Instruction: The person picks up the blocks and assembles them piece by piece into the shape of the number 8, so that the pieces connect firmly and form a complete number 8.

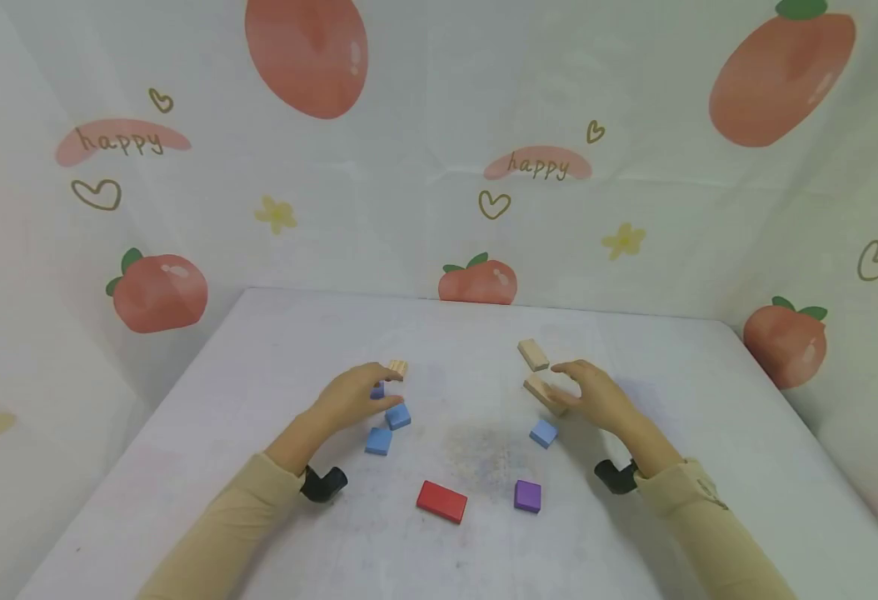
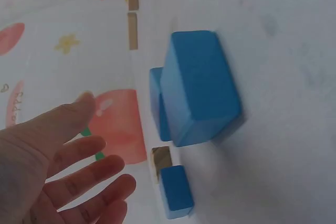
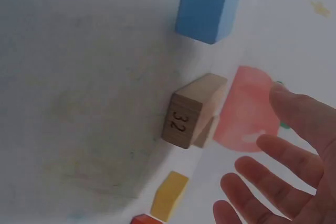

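Observation:
My left hand [image 1: 352, 396] hovers over the left-hand blocks, fingers spread loosely and holding nothing. Near its thumb are a blue block [image 1: 397, 416] and another blue block [image 1: 378, 442]. A darker blue block [image 1: 377, 391] is partly hidden behind the hand, with a small wooden block [image 1: 397, 367] by its fingertips. My right hand [image 1: 596, 396], also empty with fingers apart, is beside two wooden blocks. Its thumb overlaps the nearer wooden block [image 1: 536, 388], marked 32 in the right wrist view; the farther wooden block [image 1: 533, 354] lies behind. A blue block [image 1: 544, 433] sits just in front.
Toward the front of the white table [image 1: 484, 567] lie a red block [image 1: 442, 502] and a purple block [image 1: 527, 496]. The right wrist view shows a yellow block [image 3: 169, 195] and a red piece [image 3: 147, 219] farther off. A printed cloth [image 1: 409, 208] hangs behind.

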`<state>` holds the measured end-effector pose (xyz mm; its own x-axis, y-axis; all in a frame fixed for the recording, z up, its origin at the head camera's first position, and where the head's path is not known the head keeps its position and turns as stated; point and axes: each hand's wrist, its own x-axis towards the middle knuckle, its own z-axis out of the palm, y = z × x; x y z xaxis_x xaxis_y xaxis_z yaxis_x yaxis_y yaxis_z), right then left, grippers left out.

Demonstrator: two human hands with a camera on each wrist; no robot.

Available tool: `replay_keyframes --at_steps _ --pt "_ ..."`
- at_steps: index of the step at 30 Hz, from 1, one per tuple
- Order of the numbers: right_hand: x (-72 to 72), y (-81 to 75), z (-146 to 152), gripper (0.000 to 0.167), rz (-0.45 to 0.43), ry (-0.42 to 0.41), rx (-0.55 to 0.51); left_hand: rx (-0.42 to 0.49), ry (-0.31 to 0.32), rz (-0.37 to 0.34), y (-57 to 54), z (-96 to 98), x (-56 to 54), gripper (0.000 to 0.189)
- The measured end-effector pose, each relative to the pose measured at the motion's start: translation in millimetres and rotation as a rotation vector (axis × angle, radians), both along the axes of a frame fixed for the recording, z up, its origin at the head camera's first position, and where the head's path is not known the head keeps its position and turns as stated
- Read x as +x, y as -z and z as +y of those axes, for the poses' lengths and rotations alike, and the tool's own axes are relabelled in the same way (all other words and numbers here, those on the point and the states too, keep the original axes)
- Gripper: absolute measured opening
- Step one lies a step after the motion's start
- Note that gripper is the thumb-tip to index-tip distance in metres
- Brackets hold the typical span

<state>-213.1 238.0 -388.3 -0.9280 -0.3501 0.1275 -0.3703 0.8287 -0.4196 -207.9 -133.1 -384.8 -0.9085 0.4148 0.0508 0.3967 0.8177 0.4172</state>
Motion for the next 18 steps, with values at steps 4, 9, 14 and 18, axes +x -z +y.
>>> replay_keyframes --at_steps 4,9,14,18 --pt "-2.0 5.0 3.0 0.04 -0.026 -0.021 -0.027 0.063 0.035 -0.04 8.5 -1.6 -0.2 0.04" --pt "-4.5 9.7 5.8 0.039 -0.058 -0.037 -0.063 0.08 0.055 -0.067 15.7 -1.9 -1.6 0.04" --pt "-8.2 12.7 8.0 0.04 -0.117 -0.03 -0.09 0.087 0.069 -0.098 20.1 -2.4 -3.9 0.042" --pt "-11.7 14.6 8.5 0.038 -0.133 -0.032 -0.109 0.092 0.077 -0.114 22.2 -3.1 -6.3 0.042"
